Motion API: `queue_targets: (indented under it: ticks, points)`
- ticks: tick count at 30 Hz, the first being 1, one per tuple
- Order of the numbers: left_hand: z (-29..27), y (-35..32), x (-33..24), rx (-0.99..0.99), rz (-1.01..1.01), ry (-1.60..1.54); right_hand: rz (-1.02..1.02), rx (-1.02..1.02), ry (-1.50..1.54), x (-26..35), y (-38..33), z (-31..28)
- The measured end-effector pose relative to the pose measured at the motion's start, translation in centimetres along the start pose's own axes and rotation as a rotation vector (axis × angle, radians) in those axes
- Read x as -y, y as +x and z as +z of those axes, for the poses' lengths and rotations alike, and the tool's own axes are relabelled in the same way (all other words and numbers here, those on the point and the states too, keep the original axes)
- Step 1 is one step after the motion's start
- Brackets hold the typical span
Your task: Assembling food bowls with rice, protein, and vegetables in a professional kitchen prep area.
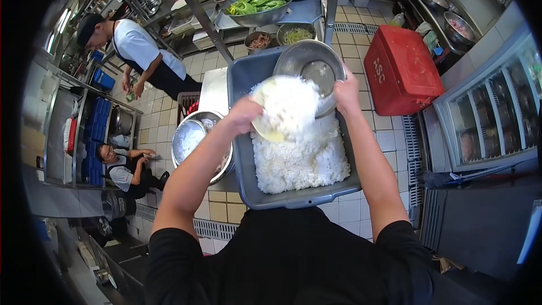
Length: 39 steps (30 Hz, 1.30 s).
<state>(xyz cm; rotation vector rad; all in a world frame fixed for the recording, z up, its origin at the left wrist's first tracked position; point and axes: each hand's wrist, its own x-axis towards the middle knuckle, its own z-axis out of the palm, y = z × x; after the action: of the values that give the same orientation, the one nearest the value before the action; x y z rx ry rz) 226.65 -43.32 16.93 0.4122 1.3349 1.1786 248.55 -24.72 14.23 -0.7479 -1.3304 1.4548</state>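
Left hand [244, 114] clamps a rice-heaped scoop [282, 108] low over the grey tub [248, 175] so spill lands inside; right hand [345, 93] pinches the steel bowl [309, 68] rim, tilting it to receive.

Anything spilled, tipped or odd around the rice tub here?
Nothing stands out. The cooked rice sits inside the grey tub, none visible on the floor. The left hand holds a rice-heaped scoop; the right hand steadies a tilted steel bowl.

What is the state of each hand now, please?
Left hand: closed on the pale scoop heaped with rice.
Right hand: closed on the rim of the metal bowl.
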Motion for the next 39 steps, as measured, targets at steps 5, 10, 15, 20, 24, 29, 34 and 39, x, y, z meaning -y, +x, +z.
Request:
queue_targets:
  ticks: [5, 10, 15, 20, 24, 29, 34, 39]
  points:
    - [3.6, -2.7, -5.7, -0.596, 1.19, 0.92, 0.454, 0.0, 0.329, 0.3, -3.0, 1.6]
    - [3.4, -2.4, -5.5, -0.699, 1.298, 1.181, 0.557, -0.029, 0.406, 0.1, -2.7, 0.8]
    - [-2.5, -1.3, -6.0, -0.778, 0.78, 1.261, 0.637, -0.13, 0.727, -1.1, 0.1, -3.0]
    - [1.7, 0.7, 4.3, -0.175, 0.535, 1.673, 0.38, -0.184, 0.652, -0.5, 0.5, -5.0]
    - [7.2, 4.1, 8.6, -0.121, 0.78, 1.706, 0.324, -0.103, 0.669, -0.5, 0.3, -4.6]
    - [6.2, 8.6, 7.3, 0.081, 0.696, 1.396, 0.366, -0.098, 0.635, -1.2, 0.5, -4.1]
    - [3.3, 10.6, 8.8, 0.278, 0.551, 1.29, 0.305, -0.069, 0.671, -1.7, 1.3, -3.1]
    - [2.8, 9.0, 11.6, 0.355, 0.155, 1.233, 0.317, -0.1, 0.617, -1.9, 1.3, -2.7]
